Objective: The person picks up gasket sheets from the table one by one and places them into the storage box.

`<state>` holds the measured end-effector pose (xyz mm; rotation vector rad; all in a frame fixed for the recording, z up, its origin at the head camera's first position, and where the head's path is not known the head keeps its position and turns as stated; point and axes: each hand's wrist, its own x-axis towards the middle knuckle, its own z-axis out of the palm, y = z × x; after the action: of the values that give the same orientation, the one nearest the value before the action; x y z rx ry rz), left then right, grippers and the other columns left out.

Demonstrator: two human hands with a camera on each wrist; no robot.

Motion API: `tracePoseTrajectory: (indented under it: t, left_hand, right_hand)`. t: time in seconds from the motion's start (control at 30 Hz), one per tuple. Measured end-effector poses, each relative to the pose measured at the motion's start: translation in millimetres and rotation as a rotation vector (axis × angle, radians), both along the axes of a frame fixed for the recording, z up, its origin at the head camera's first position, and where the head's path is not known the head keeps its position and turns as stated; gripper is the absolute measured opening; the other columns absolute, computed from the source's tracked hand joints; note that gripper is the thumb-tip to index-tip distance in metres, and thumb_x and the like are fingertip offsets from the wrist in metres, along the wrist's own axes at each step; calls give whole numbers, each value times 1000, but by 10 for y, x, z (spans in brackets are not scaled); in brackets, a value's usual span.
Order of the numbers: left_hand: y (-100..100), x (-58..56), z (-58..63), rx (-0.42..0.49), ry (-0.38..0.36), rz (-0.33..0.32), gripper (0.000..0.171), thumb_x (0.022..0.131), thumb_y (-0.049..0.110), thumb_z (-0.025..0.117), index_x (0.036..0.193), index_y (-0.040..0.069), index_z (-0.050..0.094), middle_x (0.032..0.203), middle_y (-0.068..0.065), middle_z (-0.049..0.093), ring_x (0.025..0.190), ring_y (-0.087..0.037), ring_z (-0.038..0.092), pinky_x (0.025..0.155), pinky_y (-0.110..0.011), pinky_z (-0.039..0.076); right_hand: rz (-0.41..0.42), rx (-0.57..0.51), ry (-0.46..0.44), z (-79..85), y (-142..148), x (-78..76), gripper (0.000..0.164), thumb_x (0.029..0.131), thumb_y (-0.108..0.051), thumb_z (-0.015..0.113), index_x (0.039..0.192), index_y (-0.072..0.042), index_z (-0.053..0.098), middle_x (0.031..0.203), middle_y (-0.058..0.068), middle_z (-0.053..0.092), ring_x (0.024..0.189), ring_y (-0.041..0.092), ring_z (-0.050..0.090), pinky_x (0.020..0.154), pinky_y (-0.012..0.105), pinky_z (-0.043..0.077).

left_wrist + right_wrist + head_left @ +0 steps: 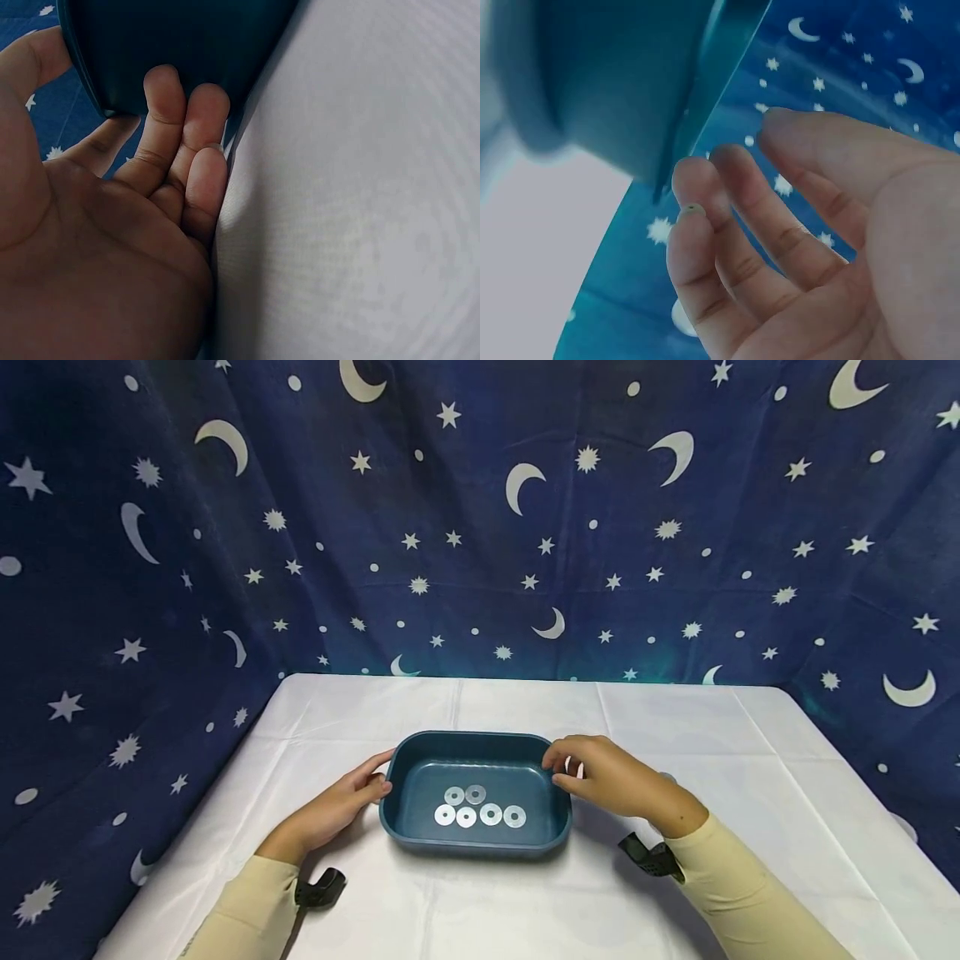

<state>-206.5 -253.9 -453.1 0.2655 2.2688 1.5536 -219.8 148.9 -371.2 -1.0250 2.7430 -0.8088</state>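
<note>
A dark teal rectangular tray (472,750) with rounded corners sits on the white-covered table. Several flat silver washers (458,817) lie inside it in two rough rows, towards the near side. At the tray's left end is my left hand (337,806). Its thumb lies at the rim, and in the left wrist view its bent fingers (163,94) rest against the outer wall. My right hand (607,772) is over the right end, fingertips right at the rim. In the right wrist view its thumb and loosely bent fingers (739,169) stand apart with nothing between them.
A white cloth (487,910) covers the table and shows fold lines. Dark blue fabric (480,510) with moons and stars hangs behind the table and along its sides. Each wrist wears a black device, the left (322,889) and the right (651,857).
</note>
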Motion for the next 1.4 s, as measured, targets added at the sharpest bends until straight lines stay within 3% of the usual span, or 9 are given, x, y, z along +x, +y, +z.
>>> tracePoseTrajectory:
  t: [0.2,0.4,0.73,0.93,1.23,1.4]
  left_hand:
    - [-56,29,-11,-6,-6,12,61,104,37,52,158,25,26,120,-12,56,118,-24,53,116,-61,21]
    - [-73,34,-35,1,8,0,61,105,36,50,159,24,25,119,-12,55,117,-23,52,112,-52,27]
    - [-57,30,-33,1,13,-6,59,105,36,48,159,23,25,118,-11,54,116,-23,53,110,-50,29]
    - [-50,16,-16,0,12,-17,61,106,35,48,159,22,23,121,-12,54,115,-23,52,109,-47,29]
    - [-18,3,-35,22,8,-20,58,106,34,47,159,23,25,120,-13,53,117,-24,51,111,-50,28]
    - [-4,-9,-16,31,18,-44,59,107,33,47,159,21,23,115,-9,53,116,-22,51,109,-44,30]
  right_hand:
    - [-60,-42,26,-148,220,48,13,92,-8,69,104,-12,71,96,-4,68,79,5,58,69,24,50]
    - [-139,-54,38,-267,483,37,13,90,-6,71,102,-10,70,84,-6,65,72,3,57,65,24,48]
    - [-245,-1,-35,-355,837,-25,13,89,-1,67,100,-8,67,80,-4,61,67,7,53,60,24,44]
    - [-327,56,-139,-440,983,-57,14,88,-3,68,100,-9,65,79,0,58,66,13,51,61,28,42]
    - [-330,76,-142,-541,1128,-80,15,84,-10,75,94,-8,64,73,-1,55,65,14,48,61,29,40]
    - [-344,67,-164,-541,1165,-77,19,80,-9,78,91,-7,63,71,0,54,62,14,47,58,28,39]
